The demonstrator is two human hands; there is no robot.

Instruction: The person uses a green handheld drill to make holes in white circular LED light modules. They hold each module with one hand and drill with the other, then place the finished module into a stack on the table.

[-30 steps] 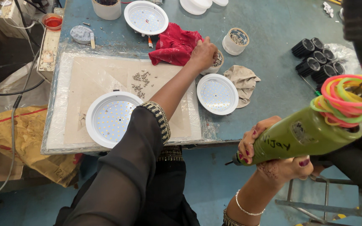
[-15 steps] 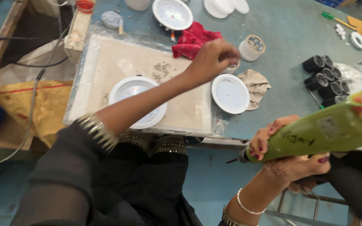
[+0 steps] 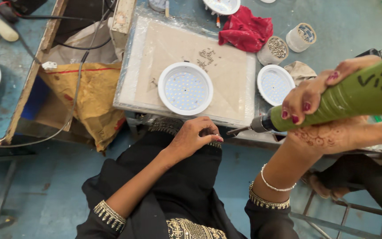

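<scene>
My right hand grips a green electric screwdriver, held level, with its bit pointing left just below the table's front edge. My left hand hovers over my lap close to the bit tip. Its fingers are pinched together, and whatever is between them is hidden. A round white LED light lies face up on a beige board straight ahead. Loose small screws lie scattered on the board. A small pot of screws stands behind it.
A second white light lies right of the board beside a crumpled rag. A red cloth, a tape roll and another light sit further back. A yellow sack and cables fill the gap at left.
My left hand has drawn back from the pot of screws to my lap, fingers pinched. The screwdriver has swung higher and closer in my right hand. The view has shifted left.
</scene>
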